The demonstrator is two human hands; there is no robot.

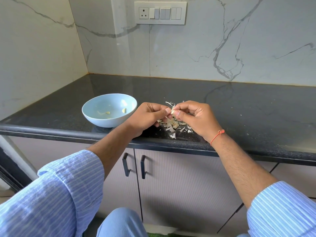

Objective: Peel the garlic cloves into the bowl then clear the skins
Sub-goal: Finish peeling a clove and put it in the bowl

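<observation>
A pale blue bowl (pixel 95 115) stands on the dark counter left of my hands, with a few peeled garlic cloves (pixel 124 110) lying inside. My left hand (pixel 147 117) and my right hand (pixel 196 117) meet above the counter and together pinch one small garlic clove (pixel 173 111) between thumbs and fingertips. Under and around my hands lies a pile of garlic skins (pixel 174 125), whitish and papery, with several unpeeled cloves mixed in. Part of the pile is hidden by my fingers.
The black speckled counter (pixel 239 108) runs to marble walls at the back and left, with a switch panel (pixel 160 13) high on the back wall. The counter's front edge is just under my wrists; cabinet doors with black handles (pixel 135 166) sit below.
</observation>
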